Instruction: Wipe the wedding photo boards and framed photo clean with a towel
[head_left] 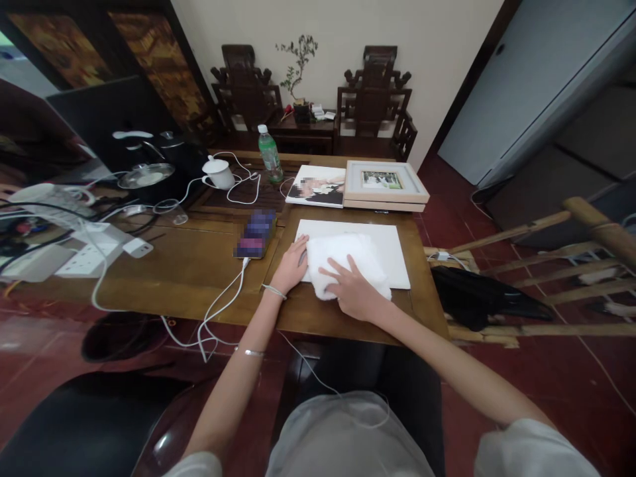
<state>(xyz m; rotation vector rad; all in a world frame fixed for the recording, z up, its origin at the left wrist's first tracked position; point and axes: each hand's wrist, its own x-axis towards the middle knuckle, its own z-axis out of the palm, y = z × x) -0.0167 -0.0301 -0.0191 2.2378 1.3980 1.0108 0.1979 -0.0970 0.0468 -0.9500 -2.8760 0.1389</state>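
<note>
while leaning over the long wooden table (209, 288), see only a narrow strip of bare wood toward the near edge, so judge a slide off that side possible, if dragged too hard. find at far right the stacked frames (415, 185), lying just beyond the flat white panel (392, 245); could get scuffed, if struck by a far-ward shove. note the picture panel (318, 197) at the left of that stack, close beside; could be jostled along with it. find the white towel (342, 255) on top of the white panel, reaching past its near edge; could bunch, slip or drag grit, if rubbed unevenly. see the right hand (350, 288) on the towel with fingers spread, at a pressure impossible to judge. see the left hand (292, 264) at the panel's left edge, laid down with fingers close together, pinching nothing visible; if lifted, could leave the panel free to skid. spot the green bottle (269, 157) upright at far left; could topple, if bumped. lastly, mark the phone (256, 235) at left, plugged into a white cable (243, 281) drooping over the near edge; could be pulled down, if snagged by the left forearm (243, 371).
</note>
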